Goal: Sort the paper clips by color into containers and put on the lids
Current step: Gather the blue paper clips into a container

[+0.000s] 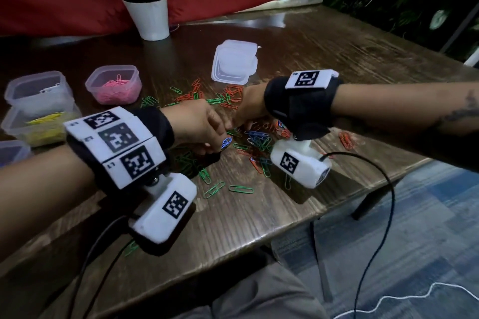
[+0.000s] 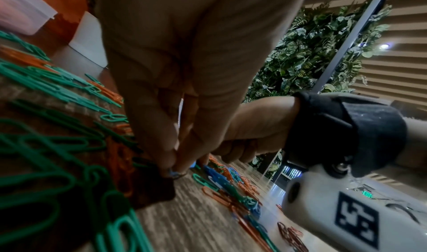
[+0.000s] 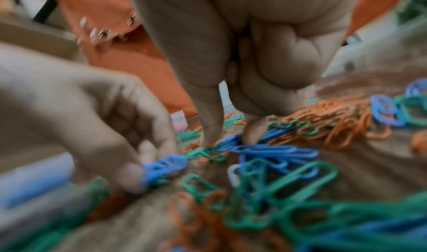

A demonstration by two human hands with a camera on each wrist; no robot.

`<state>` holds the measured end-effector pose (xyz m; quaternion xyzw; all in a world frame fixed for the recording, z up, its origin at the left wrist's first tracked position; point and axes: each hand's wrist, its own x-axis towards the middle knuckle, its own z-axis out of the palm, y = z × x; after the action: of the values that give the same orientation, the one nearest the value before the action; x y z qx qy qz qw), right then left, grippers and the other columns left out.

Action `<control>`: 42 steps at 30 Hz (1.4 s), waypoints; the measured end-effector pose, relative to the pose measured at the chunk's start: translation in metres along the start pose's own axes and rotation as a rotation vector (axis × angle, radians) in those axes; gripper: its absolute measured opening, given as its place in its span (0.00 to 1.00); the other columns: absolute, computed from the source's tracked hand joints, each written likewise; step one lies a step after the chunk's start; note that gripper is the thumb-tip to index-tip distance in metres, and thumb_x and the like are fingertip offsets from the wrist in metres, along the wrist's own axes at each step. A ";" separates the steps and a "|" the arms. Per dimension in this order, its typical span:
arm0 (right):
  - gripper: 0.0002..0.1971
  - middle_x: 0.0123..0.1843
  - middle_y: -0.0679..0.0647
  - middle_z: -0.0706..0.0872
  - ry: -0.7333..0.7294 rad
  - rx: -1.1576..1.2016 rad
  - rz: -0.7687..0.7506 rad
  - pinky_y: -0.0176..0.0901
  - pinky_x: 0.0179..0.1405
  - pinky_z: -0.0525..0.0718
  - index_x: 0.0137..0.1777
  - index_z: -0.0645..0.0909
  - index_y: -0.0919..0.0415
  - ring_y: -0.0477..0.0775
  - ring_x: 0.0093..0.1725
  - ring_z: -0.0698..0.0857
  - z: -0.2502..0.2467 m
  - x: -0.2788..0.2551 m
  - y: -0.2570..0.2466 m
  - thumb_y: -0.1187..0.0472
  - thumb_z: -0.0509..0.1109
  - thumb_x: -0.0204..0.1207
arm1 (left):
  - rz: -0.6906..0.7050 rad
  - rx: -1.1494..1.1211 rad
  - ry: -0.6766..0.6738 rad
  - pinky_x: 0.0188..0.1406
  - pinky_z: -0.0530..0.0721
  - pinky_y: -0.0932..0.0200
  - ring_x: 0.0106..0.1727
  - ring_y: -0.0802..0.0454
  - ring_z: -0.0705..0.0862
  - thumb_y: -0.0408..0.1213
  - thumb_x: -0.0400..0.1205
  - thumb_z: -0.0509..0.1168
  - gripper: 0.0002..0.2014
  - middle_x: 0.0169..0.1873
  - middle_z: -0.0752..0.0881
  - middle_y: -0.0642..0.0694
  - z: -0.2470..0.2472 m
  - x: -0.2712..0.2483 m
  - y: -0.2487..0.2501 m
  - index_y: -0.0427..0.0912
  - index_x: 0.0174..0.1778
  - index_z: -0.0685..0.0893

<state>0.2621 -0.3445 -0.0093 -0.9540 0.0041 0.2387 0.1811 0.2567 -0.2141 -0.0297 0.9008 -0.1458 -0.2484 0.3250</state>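
Note:
Green, orange and blue paper clips point(image 1: 255, 142) lie mixed on the wooden table point(image 1: 298, 41). My left hand point(image 1: 220, 140) pinches a small bunch of blue clips point(image 1: 226, 142) just above the table; the left wrist view shows its fingertips point(image 2: 166, 166) pressed together on them. My right hand point(image 1: 242, 125) reaches in from the right, close to the left. Its thumb and forefinger point(image 3: 253, 135) point down on either side of a blue clip point(image 3: 231, 140) in the pile, with the other fingers curled. Tubs at the left hold pink clips point(image 1: 114, 84), white clips point(image 1: 39, 89) and yellow clips point(image 1: 39, 125).
A stack of clear lids point(image 1: 234, 65) sits behind the pile. A white plant pot point(image 1: 151, 19) stands at the back. Part of another tub point(image 1: 11, 151) shows at the left edge. The table's front edge point(image 1: 324, 208) runs close to the loose green clips.

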 end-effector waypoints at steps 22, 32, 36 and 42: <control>0.15 0.17 0.49 0.68 0.009 0.073 -0.255 0.30 0.14 0.61 0.25 0.77 0.59 0.47 0.17 0.64 -0.032 -0.039 -0.015 0.62 0.72 0.73 | -0.234 -1.440 -0.050 0.23 0.76 0.71 0.26 0.57 0.72 0.33 0.79 0.49 0.12 0.28 0.73 0.49 0.013 -0.013 0.015 0.41 0.31 0.72; 0.07 0.38 0.56 0.83 0.437 -0.100 -0.388 0.37 0.28 0.75 0.49 0.85 0.63 0.50 0.36 0.80 -0.058 -0.063 -0.005 0.62 0.72 0.72 | -0.038 -2.028 -0.084 0.20 0.86 0.56 0.25 0.43 0.86 0.35 0.84 0.51 0.19 0.30 0.86 0.36 0.017 -0.012 0.019 0.28 0.35 0.81; 0.09 0.40 0.56 0.86 0.142 -0.218 -0.189 0.37 0.37 0.77 0.49 0.87 0.64 0.51 0.40 0.82 -0.035 -0.037 0.046 0.66 0.75 0.68 | -0.107 -2.033 -0.040 0.11 0.74 0.70 0.14 0.53 0.75 0.33 0.75 0.57 0.13 0.20 0.74 0.47 0.010 -0.002 0.004 0.36 0.23 0.73; 0.12 0.38 0.48 0.83 0.110 -0.298 -0.254 0.32 0.35 0.73 0.48 0.87 0.59 0.46 0.39 0.79 -0.010 -0.005 0.058 0.60 0.80 0.64 | -0.058 -1.955 -0.118 0.11 0.70 0.71 0.15 0.58 0.70 0.33 0.70 0.58 0.12 0.19 0.69 0.52 0.013 0.006 -0.013 0.40 0.20 0.70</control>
<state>0.2570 -0.4030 -0.0186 -0.9748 -0.1417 0.1593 0.0659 0.2558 -0.2135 -0.0492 0.2238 0.1303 -0.3123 0.9140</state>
